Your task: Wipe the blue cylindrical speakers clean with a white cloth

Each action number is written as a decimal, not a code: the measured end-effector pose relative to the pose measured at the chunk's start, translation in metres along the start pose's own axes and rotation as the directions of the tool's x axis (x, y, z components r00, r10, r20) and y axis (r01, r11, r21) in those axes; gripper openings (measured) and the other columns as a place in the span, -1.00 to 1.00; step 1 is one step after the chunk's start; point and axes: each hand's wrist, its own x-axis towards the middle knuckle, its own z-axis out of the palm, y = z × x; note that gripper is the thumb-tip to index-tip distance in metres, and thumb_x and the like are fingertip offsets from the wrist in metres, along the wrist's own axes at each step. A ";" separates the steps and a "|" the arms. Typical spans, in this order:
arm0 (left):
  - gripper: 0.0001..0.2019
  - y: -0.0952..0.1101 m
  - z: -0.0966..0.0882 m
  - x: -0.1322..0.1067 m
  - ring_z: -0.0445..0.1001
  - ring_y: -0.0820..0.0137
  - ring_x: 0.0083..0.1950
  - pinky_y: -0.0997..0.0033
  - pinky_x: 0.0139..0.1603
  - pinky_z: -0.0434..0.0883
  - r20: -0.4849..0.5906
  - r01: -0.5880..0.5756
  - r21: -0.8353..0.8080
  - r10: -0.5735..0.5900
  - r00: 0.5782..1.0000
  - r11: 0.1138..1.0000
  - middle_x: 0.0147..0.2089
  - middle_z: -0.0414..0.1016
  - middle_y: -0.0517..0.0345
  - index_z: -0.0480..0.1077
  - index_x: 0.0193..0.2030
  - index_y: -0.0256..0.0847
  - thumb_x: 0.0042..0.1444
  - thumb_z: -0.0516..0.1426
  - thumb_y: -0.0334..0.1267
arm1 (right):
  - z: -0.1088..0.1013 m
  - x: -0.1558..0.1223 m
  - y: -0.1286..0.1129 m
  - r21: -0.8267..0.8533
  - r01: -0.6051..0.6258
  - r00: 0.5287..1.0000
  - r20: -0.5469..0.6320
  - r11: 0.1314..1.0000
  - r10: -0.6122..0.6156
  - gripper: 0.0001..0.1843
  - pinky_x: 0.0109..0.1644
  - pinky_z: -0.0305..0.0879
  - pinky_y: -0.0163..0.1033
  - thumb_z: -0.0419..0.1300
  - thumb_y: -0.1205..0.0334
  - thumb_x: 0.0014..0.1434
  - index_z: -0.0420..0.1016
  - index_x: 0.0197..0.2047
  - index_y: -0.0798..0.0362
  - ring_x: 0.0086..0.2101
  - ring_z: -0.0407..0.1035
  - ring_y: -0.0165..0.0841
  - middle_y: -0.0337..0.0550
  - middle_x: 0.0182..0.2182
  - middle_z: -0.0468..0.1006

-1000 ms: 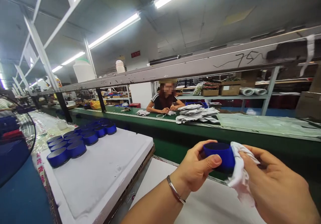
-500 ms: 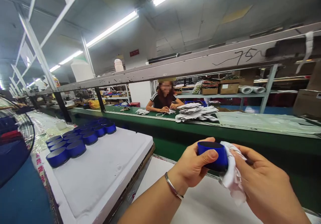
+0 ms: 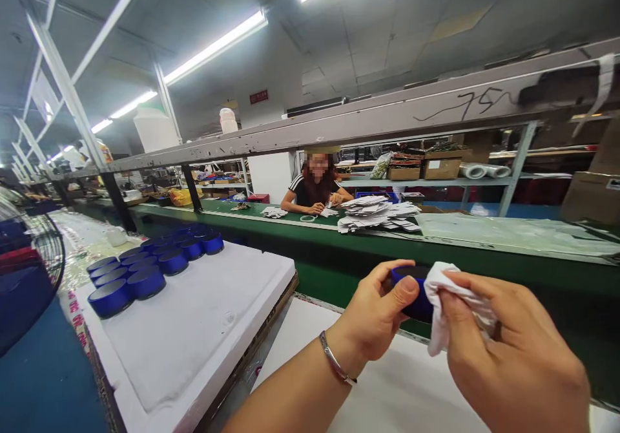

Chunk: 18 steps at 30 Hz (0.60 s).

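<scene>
A blue round case with a dark top [image 3: 420, 305] is gripped by my left hand [image 3: 375, 310], its thumb across the near side. It looks like a small speaker. My right hand [image 3: 508, 336] pinches a crumpled white cloth [image 3: 442, 284] and presses it against the right side of the case, hiding that side. Both hands are above a white sheet [image 3: 387, 388]. To the left, several similar blue cases [image 3: 146, 282] stand in rows on a white foam board [image 3: 194, 329].
Across the green conveyor belt [image 3: 329, 262] a person [image 3: 317, 184] sits handling small white pieces beside a pile of white cards [image 3: 372, 214]. A grey beam [image 3: 339, 126] crosses above the line. A fan [image 3: 53, 258] stands at the far left.
My right hand has turned, bringing the cloth up and over more of the case's right side. The case has shifted slightly and its near face is more covered.
</scene>
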 end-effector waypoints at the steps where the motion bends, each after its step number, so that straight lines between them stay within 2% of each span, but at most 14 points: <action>1: -0.05 0.001 0.002 -0.001 0.54 0.29 0.03 0.35 0.04 0.46 -0.016 -0.020 0.032 0.020 1.000 0.999 0.07 0.61 0.03 0.63 0.24 -0.19 -0.21 0.74 0.26 | 0.001 0.002 -0.003 0.002 -0.102 0.995 -0.005 0.995 0.102 -0.49 -0.10 0.63 0.02 0.27 -0.26 0.22 0.75 -0.04 -0.05 -0.20 0.64 -0.03 0.08 -0.13 0.74; 2: 0.00 0.001 0.003 -0.002 0.54 0.28 0.04 0.34 0.05 0.46 -0.029 -0.027 0.063 0.029 0.999 0.998 0.08 0.61 0.03 0.62 0.26 -0.20 -0.25 0.75 0.28 | 0.001 0.005 -0.005 0.012 -0.262 0.965 0.017 0.965 0.262 -0.44 -0.25 0.57 -0.02 0.28 -0.30 0.15 0.74 -0.03 -0.04 -0.32 0.59 -0.06 0.04 -0.25 0.71; 3: 0.05 0.002 0.004 -0.003 0.54 0.27 0.06 0.34 0.05 0.45 -0.044 -0.026 0.089 0.030 0.999 0.996 0.08 0.61 0.02 0.60 0.27 -0.20 -0.30 0.75 0.30 | 0.001 0.008 -0.007 0.023 -0.425 0.904 0.053 0.905 0.424 -0.37 -0.39 0.47 -0.05 0.31 -0.34 0.06 0.73 -0.02 -0.03 -0.43 0.52 -0.10 -0.01 -0.37 0.67; 4: 0.09 0.002 0.005 -0.003 0.53 0.26 0.07 0.33 0.05 0.44 -0.060 -0.020 0.106 0.026 0.998 0.994 0.08 0.60 0.02 0.59 0.27 -0.21 -0.34 0.75 0.32 | 0.000 0.010 -0.007 0.029 -0.545 0.836 0.086 0.838 0.541 -0.31 -0.48 0.38 -0.07 0.32 -0.36 -0.01 0.72 -0.01 -0.01 -0.51 0.44 -0.13 -0.07 -0.46 0.61; 5: 0.11 0.002 0.006 -0.003 0.53 0.27 0.06 0.33 0.04 0.44 -0.076 -0.012 0.113 0.020 0.997 0.994 0.08 0.60 0.02 0.58 0.27 -0.21 -0.37 0.75 0.33 | 0.000 0.012 -0.008 0.028 -0.600 0.796 0.113 0.799 0.594 -0.28 -0.51 0.33 -0.08 0.33 -0.38 -0.04 0.71 0.00 0.00 -0.55 0.40 -0.14 -0.10 -0.51 0.57; 6: 0.12 0.002 0.008 -0.003 0.53 0.28 0.04 0.33 0.04 0.44 -0.090 -0.005 0.112 0.015 0.996 0.994 0.07 0.60 0.03 0.58 0.25 -0.21 -0.40 0.76 0.34 | -0.001 0.011 -0.008 0.025 -0.583 0.809 0.119 0.812 0.576 -0.28 -0.49 0.36 -0.08 0.34 -0.38 -0.04 0.71 -0.01 0.00 -0.55 0.40 -0.14 -0.11 -0.51 0.58; 7: 0.12 0.002 0.009 -0.003 0.53 0.30 0.02 0.32 0.04 0.44 -0.105 -0.006 0.105 0.017 0.994 0.994 0.05 0.60 0.05 0.57 0.23 -0.21 -0.42 0.76 0.34 | 0.000 0.009 -0.008 0.027 -0.500 0.863 0.105 0.866 0.495 -0.31 -0.43 0.43 -0.06 0.34 -0.37 0.01 0.71 -0.02 0.00 -0.50 0.45 -0.13 -0.08 -0.45 0.62; 9: 0.09 0.003 0.011 -0.004 0.52 0.33 -0.01 0.30 0.08 0.46 -0.131 -0.025 0.090 0.037 0.991 0.996 -0.02 0.60 0.09 0.55 0.16 -0.22 -0.45 0.77 0.31 | 0.003 0.001 -0.007 0.031 -0.226 0.974 0.041 0.974 0.225 -0.44 -0.21 0.58 -0.03 0.30 -0.31 0.18 0.72 -0.03 -0.02 -0.31 0.60 -0.08 0.01 -0.23 0.72; 10: 0.07 0.003 0.012 -0.004 0.53 0.32 -0.01 0.28 0.11 0.48 -0.142 -0.040 0.092 0.053 0.988 0.995 -0.06 0.61 0.10 0.54 0.12 -0.22 -0.49 0.78 0.28 | 0.005 -0.002 -0.005 0.026 -0.101 0.995 0.011 0.995 0.101 -0.49 -0.09 0.61 -0.02 0.26 -0.26 0.26 0.73 -0.03 -0.03 -0.20 0.64 -0.07 0.05 -0.12 0.74; 11: 0.06 0.004 0.013 -0.005 0.53 0.30 0.01 0.26 0.14 0.49 -0.148 -0.052 0.100 0.067 0.987 0.994 -0.07 0.61 0.10 0.54 0.09 -0.21 -0.52 0.79 0.23 | 0.006 -0.004 -0.004 0.017 -0.038 0.999 -0.014 0.999 0.038 -0.51 -0.02 0.61 -0.01 0.24 -0.22 0.29 0.74 -0.03 -0.02 -0.14 0.65 -0.06 0.08 -0.05 0.74; 12: 0.05 0.004 0.014 -0.006 0.54 0.26 0.04 0.23 0.16 0.50 -0.149 -0.057 0.112 0.073 0.986 0.992 -0.07 0.62 0.08 0.53 0.06 -0.21 -0.56 0.81 0.18 | 0.007 -0.005 -0.002 0.004 -0.048 0.999 -0.022 0.999 0.048 -0.50 -0.04 0.61 0.00 0.23 -0.21 0.29 0.74 -0.02 -0.01 -0.15 0.65 -0.06 0.09 -0.06 0.74; 14: 0.05 0.005 0.015 -0.008 0.56 0.18 0.10 0.16 0.19 0.52 -0.142 -0.051 0.141 0.071 0.987 0.989 -0.02 0.65 0.02 0.54 0.06 -0.20 -0.59 0.82 0.11 | 0.005 -0.003 -0.001 -0.017 -0.222 0.975 -0.012 0.975 0.222 -0.42 -0.28 0.53 -0.04 0.27 -0.28 0.21 0.75 0.00 0.01 -0.36 0.57 -0.10 0.02 -0.26 0.70; 16: 0.05 0.005 0.016 -0.009 0.57 0.12 0.15 0.12 0.23 0.53 -0.128 -0.043 0.151 0.063 0.990 0.988 0.04 0.66 -0.04 0.55 0.09 -0.20 -0.57 0.82 0.11 | 0.002 0.001 -0.004 0.018 -0.428 0.904 -0.001 0.904 0.428 -0.37 -0.51 0.28 -0.11 0.32 -0.30 0.13 0.74 0.04 0.00 -0.57 0.37 -0.19 -0.15 -0.49 0.56; 18: 0.07 0.003 0.016 -0.010 0.58 0.10 0.19 0.12 0.28 0.53 -0.098 -0.051 0.135 0.064 0.993 0.990 0.08 0.67 -0.08 0.58 0.14 -0.22 -0.54 0.82 0.14 | 0.000 0.003 -0.009 0.093 -0.546 0.838 0.045 0.833 0.544 -0.43 -0.59 0.10 -0.16 0.34 -0.26 0.18 0.71 0.06 -0.02 -0.65 0.24 -0.25 -0.26 -0.62 0.42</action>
